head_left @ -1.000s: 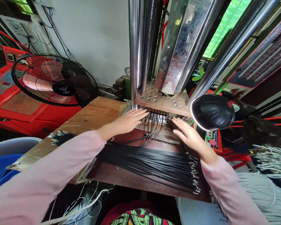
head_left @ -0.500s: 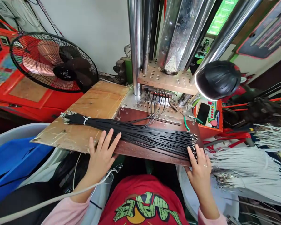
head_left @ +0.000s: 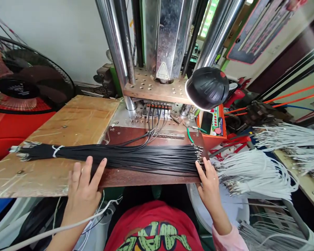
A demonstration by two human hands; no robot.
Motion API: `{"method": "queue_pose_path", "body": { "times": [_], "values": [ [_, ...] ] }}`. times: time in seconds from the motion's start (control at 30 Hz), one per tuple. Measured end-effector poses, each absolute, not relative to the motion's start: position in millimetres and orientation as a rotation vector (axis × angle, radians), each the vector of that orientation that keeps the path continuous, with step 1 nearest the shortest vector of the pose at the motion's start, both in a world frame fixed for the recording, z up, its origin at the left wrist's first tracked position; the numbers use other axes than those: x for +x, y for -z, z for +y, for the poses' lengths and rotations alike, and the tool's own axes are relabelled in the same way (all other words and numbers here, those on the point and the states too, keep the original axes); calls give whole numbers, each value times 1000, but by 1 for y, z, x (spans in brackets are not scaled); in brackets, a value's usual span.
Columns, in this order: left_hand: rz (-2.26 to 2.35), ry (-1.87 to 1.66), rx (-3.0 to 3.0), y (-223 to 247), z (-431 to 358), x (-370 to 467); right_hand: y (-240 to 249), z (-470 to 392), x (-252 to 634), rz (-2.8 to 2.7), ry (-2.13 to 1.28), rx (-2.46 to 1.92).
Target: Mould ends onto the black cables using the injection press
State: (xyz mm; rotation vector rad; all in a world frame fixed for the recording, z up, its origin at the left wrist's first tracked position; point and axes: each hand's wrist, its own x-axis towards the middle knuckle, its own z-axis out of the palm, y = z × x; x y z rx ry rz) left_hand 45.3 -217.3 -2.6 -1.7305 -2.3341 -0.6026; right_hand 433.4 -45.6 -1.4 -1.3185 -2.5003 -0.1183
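Note:
A long bundle of black cables (head_left: 136,157) lies across the work board, bound near its left end by a white tie (head_left: 57,151). At the right, the cables fan out flat and end in small metal tips (head_left: 198,153). My left hand (head_left: 85,184) rests with spread fingers against the bundle's near edge, right of the tie. The fingertips of my right hand (head_left: 208,177) touch the tips' near corner, fingers extended. Behind the bundle, several black cables run up into a metal mould (head_left: 158,107) under the press.
A press with metal columns (head_left: 170,38) stands behind the board. A black lamp (head_left: 210,87), green-handled pliers (head_left: 190,135) and a control box with a phone (head_left: 206,122) are at its right. Bundles of white cables (head_left: 256,170) hang farther right; a fan (head_left: 23,83) stands left.
The view has swung to the right, so the bench and press appear farther left. My left hand has slid left along the bundle's near edge. My right hand stays at the metal tips.

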Motion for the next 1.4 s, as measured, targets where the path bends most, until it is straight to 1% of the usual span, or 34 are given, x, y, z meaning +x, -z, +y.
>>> {"method": "queue_pose_path", "body": {
  "times": [0.13, 0.4, 0.73, 0.83, 0.93, 1.0, 1.07, 1.17, 1.23, 1.3, 1.4],
  "values": [
    [-2341, 647, -1709, 3, -216, 46, 2, -46, 433, -2501, 113, -1321],
    [-2280, 496, -1672, 2, -215, 50, 5, -44, 436, -2478, 92, -1316],
    [-2258, 544, -1678, 2, -216, 51, 5, -45, 433, -2475, 56, -1317],
    [-2255, 590, -1707, 4, -216, 51, -11, -46, 440, -2515, -108, -1271],
    [-2272, 709, -1832, 1, -224, 39, -43, -34, 449, -2524, -356, -1176],
    [-2365, 837, -1895, -10, -233, 22, -66, -14, 450, -2454, -428, -1144],
    [-2512, 945, -1949, -30, -239, -1, -82, 14, 442, -2375, -428, -1167],
    [-2725, 1056, -2008, -71, -230, -29, -87, 61, 415, -2368, -398, -1251],
    [-2814, 1191, -1937, -96, -207, -32, -81, 85, 392, -2411, -385, -1306],
    [-2792, 1360, -1969, -115, -174, -21, -73, 101, 371, -2477, -350, -1375],
    [-2672, 1431, -2297, -129, -121, 11, -65, 110, 348, -2575, -271, -1496]
  ]
}}
